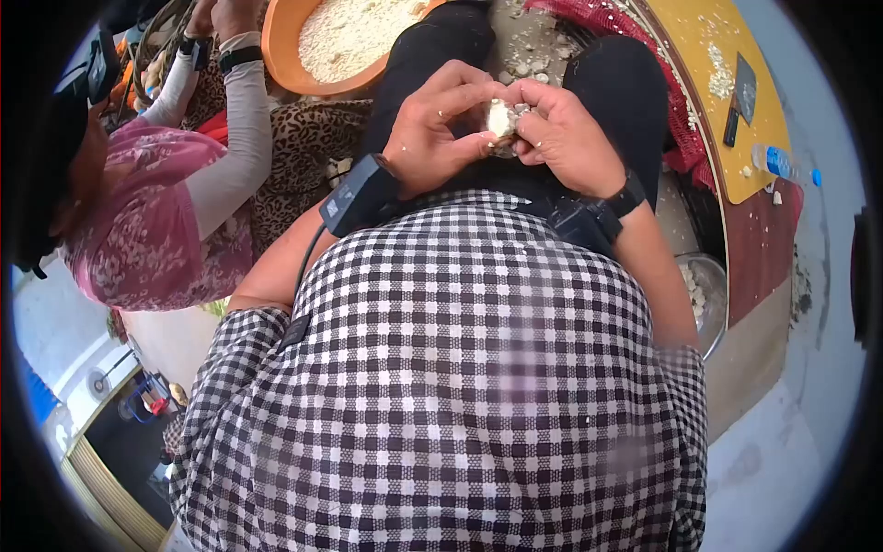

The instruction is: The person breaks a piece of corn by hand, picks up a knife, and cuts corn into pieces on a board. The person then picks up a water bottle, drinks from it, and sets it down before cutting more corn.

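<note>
So both hands, left (pixel 432 133) and right (pixel 566 138), are pinching a lumpy, off-white chunk (pixel 500 120) with rough greyish bits. It's just right of the smooth orange basin (pixel 279 46), which holds pale, crumbly pieces (pixel 345 41).

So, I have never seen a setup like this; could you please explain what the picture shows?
There is no robot: one picture, from a camera on a person's head, looking down past their checked shirt. The left hand and right hand hold a small pale piece between them, and each wrist wears a black device. On the yellow board, at right, lie a cleaver, a bottle and pale bits. An orange basin of pale pieces is at upper left, near a co-worker.
</note>
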The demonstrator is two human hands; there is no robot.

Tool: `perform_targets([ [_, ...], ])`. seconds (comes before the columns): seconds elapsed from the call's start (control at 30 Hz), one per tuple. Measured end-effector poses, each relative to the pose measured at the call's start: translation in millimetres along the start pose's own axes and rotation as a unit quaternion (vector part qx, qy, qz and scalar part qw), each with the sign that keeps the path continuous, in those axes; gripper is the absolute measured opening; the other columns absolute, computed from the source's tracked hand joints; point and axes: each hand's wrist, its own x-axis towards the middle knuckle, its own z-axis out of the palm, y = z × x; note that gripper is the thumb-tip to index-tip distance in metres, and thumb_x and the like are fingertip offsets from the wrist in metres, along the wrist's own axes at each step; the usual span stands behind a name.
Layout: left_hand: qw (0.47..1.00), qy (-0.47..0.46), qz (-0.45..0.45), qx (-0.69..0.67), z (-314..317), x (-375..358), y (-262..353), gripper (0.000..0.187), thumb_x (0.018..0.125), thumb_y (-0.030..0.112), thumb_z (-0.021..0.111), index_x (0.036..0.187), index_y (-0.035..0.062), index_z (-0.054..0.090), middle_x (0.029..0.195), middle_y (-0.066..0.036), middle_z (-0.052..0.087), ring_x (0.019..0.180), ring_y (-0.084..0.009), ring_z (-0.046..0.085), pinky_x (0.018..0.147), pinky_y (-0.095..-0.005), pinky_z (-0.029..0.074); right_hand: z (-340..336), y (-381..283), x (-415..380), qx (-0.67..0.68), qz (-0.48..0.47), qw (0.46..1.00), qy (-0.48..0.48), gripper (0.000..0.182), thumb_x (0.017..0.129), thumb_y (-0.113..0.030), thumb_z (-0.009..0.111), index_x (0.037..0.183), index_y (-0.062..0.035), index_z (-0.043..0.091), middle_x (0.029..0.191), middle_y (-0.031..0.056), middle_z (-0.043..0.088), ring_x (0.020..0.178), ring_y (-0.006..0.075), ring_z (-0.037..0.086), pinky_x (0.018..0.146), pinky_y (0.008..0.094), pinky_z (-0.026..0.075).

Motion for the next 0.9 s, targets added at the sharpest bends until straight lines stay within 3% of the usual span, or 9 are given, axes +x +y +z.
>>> perform_targets([
  [0.37,0.995,0.035,-0.032,-0.084,3.1,4.2,0.6,0.041,0.08,0.0,0.071,0.121,0.0033,0.063,0.107,-0.007,0.055,0.087,-0.0121,0.062,0.074,-0.0248,0.053,-5.0,1.9,0.4,0.163,-0.044,0.984,-0.059,0.034,0.096,-0.014,0.051,0.122,0.0069,0.052,0.086,0.0085,0.058,0.071,0.0063,0.052,0.054,0.016,0.041],
  [0.47,0.998,0.028,-0.04,-0.046,1.5,4.0,2.3,0.042,0.08,0.0,0.071,0.121,0.0043,0.064,0.106,-0.007,0.055,0.084,-0.0115,0.062,0.072,-0.0248,0.053,-1.5,3.0,0.5,0.146,-0.042,0.988,-0.04,0.034,0.097,-0.018,0.055,0.12,0.0062,0.053,0.084,0.0077,0.058,0.068,0.006,0.051,0.053,0.016,0.04],
  [0.57,0.996,-0.008,-0.088,-0.027,-1.2,1.4,3.0,0.044,0.085,-0.001,0.063,0.129,0.0025,0.057,0.112,-0.005,0.05,0.091,-0.0099,0.056,0.075,-0.0225,0.047,-4.9,5.7,2.8,0.144,-0.041,0.989,-0.016,0.029,0.096,-0.019,0.059,0.114,0.0032,0.056,0.082,0.0055,0.058,0.066,0.0051,0.05,0.053,0.0158,0.04],
  [0.67,0.997,-0.031,-0.058,0.04,-5.6,1.0,1.3,0.05,0.085,0.0,0.062,0.134,0.0041,0.052,0.109,-0.005,0.052,0.088,-0.0094,0.056,0.074,-0.0232,0.047,-7.3,7.9,2.6,0.157,-0.058,0.986,0.004,0.02,0.095,-0.016,0.06,0.107,-0.0002,0.059,0.08,0.0031,0.058,0.065,0.0041,0.05,0.052,0.0153,0.039],
  [0.9,0.953,-0.001,-0.157,-0.26,-0.5,-2.1,5.2,0.032,0.091,0.007,0.056,0.122,0.0009,0.05,0.103,-0.009,0.059,0.079,-0.0129,0.06,0.071,-0.0266,0.049,-7.0,8.9,3.3,0.169,-0.09,0.981,0.017,0.015,0.095,-0.014,0.059,0.103,-0.0017,0.062,0.08,-0.0002,0.057,0.066,0.0036,0.05,0.053,0.015,0.039],
])
